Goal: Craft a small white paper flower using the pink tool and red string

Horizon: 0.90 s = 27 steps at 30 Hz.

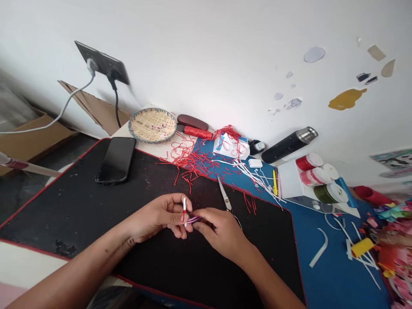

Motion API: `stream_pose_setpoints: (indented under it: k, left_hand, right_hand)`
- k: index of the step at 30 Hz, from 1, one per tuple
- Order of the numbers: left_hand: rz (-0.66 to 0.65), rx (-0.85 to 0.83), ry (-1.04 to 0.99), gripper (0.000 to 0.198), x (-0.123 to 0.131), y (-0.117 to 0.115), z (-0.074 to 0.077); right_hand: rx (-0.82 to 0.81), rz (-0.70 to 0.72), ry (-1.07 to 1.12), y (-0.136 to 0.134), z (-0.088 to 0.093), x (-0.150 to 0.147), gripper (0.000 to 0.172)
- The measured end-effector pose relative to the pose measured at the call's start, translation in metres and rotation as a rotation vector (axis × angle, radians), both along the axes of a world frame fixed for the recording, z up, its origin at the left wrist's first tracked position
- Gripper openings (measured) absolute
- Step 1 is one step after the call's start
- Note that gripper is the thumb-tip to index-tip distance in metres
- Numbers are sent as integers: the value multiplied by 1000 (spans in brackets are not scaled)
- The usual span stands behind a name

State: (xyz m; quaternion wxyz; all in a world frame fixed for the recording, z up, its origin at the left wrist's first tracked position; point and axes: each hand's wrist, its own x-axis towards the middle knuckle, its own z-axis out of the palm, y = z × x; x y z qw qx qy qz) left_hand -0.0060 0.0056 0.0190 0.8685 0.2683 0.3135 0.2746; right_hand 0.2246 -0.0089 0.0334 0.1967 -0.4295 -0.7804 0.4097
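A: What is the left hand doing?

B: It is pinching a small white stick between thumb and fingers; the stick is pointing nearly upright, and a band of red thread is circling it; the other fingers are curling loosely behind.

A: And the right hand?

B: It is pinching a purple strand right beside the left fingertips; the strand is bridging the small gap between the hands, though I can't tell where exactly it is meeting the stick.

A: What is lying under them?

B: A black mat is spreading below both hands; scissors are lying just beyond the right one, blades pointing away, handles partly hiding behind it.

A: And farther out?

B: Red thread cuttings are sprawling ahead of both hands, with a red spool lying past them; a phone is resting beyond the left hand, off to its left, and a woven basket is sitting farther ahead.

A: To the right?

B: A black flask and lidded jars are occupying the far right, well apart from the right hand; a yellow roll is lying still farther over.
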Motion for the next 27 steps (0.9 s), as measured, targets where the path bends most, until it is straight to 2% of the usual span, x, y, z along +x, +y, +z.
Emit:
stream_pose_setpoints:
  k: [7, 14, 19, 22, 27]
  left_hand:
    - [74, 21, -19, 37, -2, -1, 1]
    - [39, 120, 48, 39, -2, -2, 2]
    - [-41, 189, 105, 42, -1, -3, -1]
    - [-81, 231, 150, 43, 0, -4, -3]
    - [-145, 295, 236, 40, 2, -8, -3]
  right_hand:
    - [-19, -18, 38, -8, 2, -11, 27]
    - [-191, -77, -3, -16, 5, -10, 36]
    - [-443, -113, 19, -23, 1, -7, 32]
    - [-630, -120, 65, -25, 1, -5, 37]
    - [-846, -124, 152, -25, 3, -4, 41]
